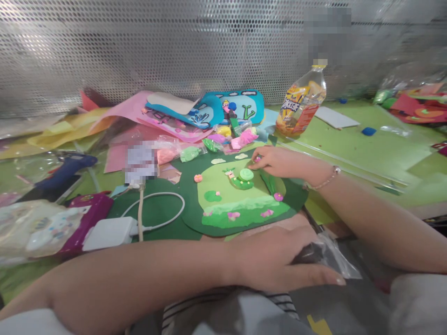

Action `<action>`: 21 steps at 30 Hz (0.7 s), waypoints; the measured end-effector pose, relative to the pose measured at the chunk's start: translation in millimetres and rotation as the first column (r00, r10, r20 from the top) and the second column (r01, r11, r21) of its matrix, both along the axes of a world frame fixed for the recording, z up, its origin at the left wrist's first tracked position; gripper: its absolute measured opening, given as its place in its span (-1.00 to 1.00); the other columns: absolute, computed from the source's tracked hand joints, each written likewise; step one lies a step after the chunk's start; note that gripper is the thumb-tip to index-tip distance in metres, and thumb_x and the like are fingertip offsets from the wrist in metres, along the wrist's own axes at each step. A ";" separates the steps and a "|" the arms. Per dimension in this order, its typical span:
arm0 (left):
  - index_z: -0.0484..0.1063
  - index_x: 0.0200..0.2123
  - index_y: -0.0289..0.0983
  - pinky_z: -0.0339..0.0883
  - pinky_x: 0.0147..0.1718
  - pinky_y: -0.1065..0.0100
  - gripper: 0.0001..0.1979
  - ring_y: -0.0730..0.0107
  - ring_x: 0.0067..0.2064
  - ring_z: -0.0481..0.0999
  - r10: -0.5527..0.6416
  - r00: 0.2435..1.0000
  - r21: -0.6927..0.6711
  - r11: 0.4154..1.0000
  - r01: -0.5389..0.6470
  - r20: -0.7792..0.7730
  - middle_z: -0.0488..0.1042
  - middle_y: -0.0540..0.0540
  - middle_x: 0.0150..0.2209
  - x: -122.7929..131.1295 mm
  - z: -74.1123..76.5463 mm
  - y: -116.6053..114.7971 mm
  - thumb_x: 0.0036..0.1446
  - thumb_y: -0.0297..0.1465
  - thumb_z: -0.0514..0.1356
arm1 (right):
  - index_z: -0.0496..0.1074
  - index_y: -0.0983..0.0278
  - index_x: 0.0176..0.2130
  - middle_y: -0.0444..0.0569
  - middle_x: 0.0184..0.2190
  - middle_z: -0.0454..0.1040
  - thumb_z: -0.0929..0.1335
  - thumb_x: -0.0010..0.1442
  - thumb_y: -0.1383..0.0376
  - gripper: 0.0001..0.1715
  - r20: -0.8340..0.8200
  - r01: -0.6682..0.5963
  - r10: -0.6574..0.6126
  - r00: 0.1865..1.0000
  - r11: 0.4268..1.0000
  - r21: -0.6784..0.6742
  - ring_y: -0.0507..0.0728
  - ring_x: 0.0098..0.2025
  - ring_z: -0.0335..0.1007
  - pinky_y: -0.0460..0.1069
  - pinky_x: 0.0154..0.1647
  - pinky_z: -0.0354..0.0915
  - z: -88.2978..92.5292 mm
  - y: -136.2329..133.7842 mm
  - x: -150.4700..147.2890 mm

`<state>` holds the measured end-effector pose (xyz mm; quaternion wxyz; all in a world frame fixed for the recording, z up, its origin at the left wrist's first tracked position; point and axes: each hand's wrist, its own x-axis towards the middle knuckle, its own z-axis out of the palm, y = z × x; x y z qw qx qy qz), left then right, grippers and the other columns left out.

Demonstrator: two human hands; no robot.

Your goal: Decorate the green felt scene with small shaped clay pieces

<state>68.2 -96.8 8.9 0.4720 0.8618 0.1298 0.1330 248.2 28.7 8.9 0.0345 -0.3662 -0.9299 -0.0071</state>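
Observation:
A round dark green felt board [188, 211] lies in front of me with a light green clay scene on it. In its middle sits a small green clay snail [243, 178], with pink clay flowers around it. My right hand [275, 161] reaches over the board's far right side, fingers pinched on a tiny pink clay piece [257, 159] just right of the snail. My left hand [279, 260] rests near the board's front edge, fingers curled over a clear plastic bag [331, 258] with something dark in it.
Clay lumps in bags [240, 138], coloured paper sheets [125, 114] and a blue pencil case [240, 104] lie behind the board. A tilted drink bottle [302, 104] stands at the back right. At the left are a white charger with cable [111, 231], a blue glue gun [68, 168] and a magenta pouch [92, 209]. A perforated metal wall [174, 46] closes the back.

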 end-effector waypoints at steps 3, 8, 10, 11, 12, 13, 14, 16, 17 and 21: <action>0.28 -0.11 -0.26 0.24 -0.05 0.22 -0.59 0.17 -0.01 0.37 0.006 1.000 -0.005 1.000 -0.006 -0.001 0.35 -0.18 -0.03 0.0 0.9 0.3 0.13 -0.07 0.04 | 0.51 0.23 -0.12 0.09 -0.07 0.39 0.19 0.07 0.58 -0.49 0.001 -0.015 0.015 1.000 1.000 0.003 0.16 -0.14 0.35 0.10 -0.05 0.29 1.1 0.2 -0.2; 0.27 -0.12 -0.26 0.24 -0.03 0.23 -0.60 0.20 0.00 0.37 0.004 1.000 -0.026 1.000 -0.005 -0.024 0.35 -0.16 -0.03 -0.3 1.4 0.2 0.13 -0.07 0.04 | 0.51 0.24 -0.11 0.09 -0.10 0.40 0.19 0.06 0.57 -0.48 -0.002 -0.019 0.019 1.000 1.000 -0.023 0.16 -0.14 0.36 0.11 -0.04 0.28 1.7 1.2 0.1; 0.27 -0.11 -0.26 0.24 -0.03 0.25 -0.60 0.22 -0.01 0.37 0.000 1.000 -0.008 1.000 0.000 -0.010 0.35 -0.16 -0.04 -0.4 1.2 0.0 0.14 -0.08 0.04 | 0.52 0.24 -0.12 0.09 -0.10 0.40 0.19 0.06 0.57 -0.48 -0.002 -0.015 0.015 1.000 1.000 -0.025 0.16 -0.14 0.35 0.11 -0.05 0.28 2.1 0.8 0.2; 0.27 -0.11 -0.26 0.24 -0.03 0.26 -0.60 0.24 -0.01 0.37 -0.003 1.000 0.004 1.000 0.003 -0.001 0.35 -0.16 -0.05 -0.5 1.1 0.0 0.14 -0.09 0.04 | 0.52 0.24 -0.13 0.09 -0.10 0.40 0.19 0.05 0.57 -0.48 -0.003 -0.016 0.016 1.000 1.000 -0.023 0.16 -0.14 0.35 0.11 -0.05 0.28 2.5 0.3 0.1; 0.27 -0.11 -0.26 0.24 -0.04 0.27 -0.60 0.25 -0.02 0.37 -0.004 1.000 0.014 1.000 0.004 0.006 0.35 -0.16 -0.06 -0.5 1.2 0.1 0.15 -0.09 0.03 | 0.52 0.24 -0.13 0.09 -0.09 0.40 0.19 0.05 0.57 -0.48 -0.009 -0.018 0.017 1.000 1.000 -0.019 0.16 -0.15 0.35 0.10 -0.07 0.28 3.0 -0.3 0.0; 0.27 -0.11 -0.27 0.25 -0.05 0.28 -0.60 0.25 -0.03 0.37 -0.005 1.000 0.020 1.000 0.005 0.006 0.35 -0.16 -0.07 -0.5 1.3 0.2 0.15 -0.09 0.03 | 0.52 0.23 -0.12 0.09 -0.09 0.40 0.19 0.05 0.57 -0.48 -0.021 -0.021 0.021 1.000 1.000 -0.015 0.16 -0.15 0.35 0.09 -0.08 0.28 3.5 -1.0 -0.1; 0.27 -0.11 -0.27 0.25 -0.06 0.27 -0.60 0.25 -0.03 0.37 -0.004 1.000 0.024 1.000 0.004 0.002 0.35 -0.16 -0.08 -0.5 1.5 0.5 0.15 -0.08 0.03 | 0.51 0.23 -0.12 0.08 -0.10 0.40 0.19 0.04 0.57 -0.48 -0.037 -0.027 0.026 0.999 1.000 -0.008 0.15 -0.15 0.34 0.08 -0.09 0.29 3.9 -1.6 -0.3; 0.27 -0.12 -0.27 0.26 -0.08 0.26 -0.59 0.25 -0.05 0.37 -0.004 1.000 0.028 1.000 0.005 -0.012 0.35 -0.16 -0.09 -0.3 1.9 0.9 0.14 -0.07 0.02 | 0.50 0.22 -0.11 0.06 -0.11 0.40 0.18 0.04 0.58 -0.46 -0.059 -0.037 0.038 0.998 0.999 0.009 0.13 -0.16 0.34 0.06 -0.11 0.29 4.1 -2.2 -0.4; 0.27 -0.13 -0.27 0.26 -0.09 0.25 -0.59 0.24 -0.06 0.37 -0.002 1.000 0.031 1.000 0.002 -0.021 0.36 -0.16 -0.10 -0.2 1.9 1.1 0.14 -0.06 0.01 | 0.51 0.23 -0.11 0.06 -0.12 0.40 0.19 0.03 0.58 -0.46 -0.058 -0.043 0.044 0.997 0.999 0.018 0.12 -0.17 0.35 0.06 -0.12 0.28 3.8 -2.1 -0.4; 0.28 -0.16 -0.27 0.28 -0.13 0.23 -0.57 0.22 -0.11 0.38 0.003 0.999 0.044 0.999 -0.001 -0.039 0.36 -0.17 -0.13 0.1 1.1 1.1 0.13 -0.03 0.00 | 0.53 0.27 -0.16 0.07 -0.15 0.43 0.20 0.04 0.56 -0.53 -0.021 -0.060 0.060 0.998 0.998 0.022 0.12 -0.20 0.36 0.06 -0.11 0.28 2.0 0.0 0.3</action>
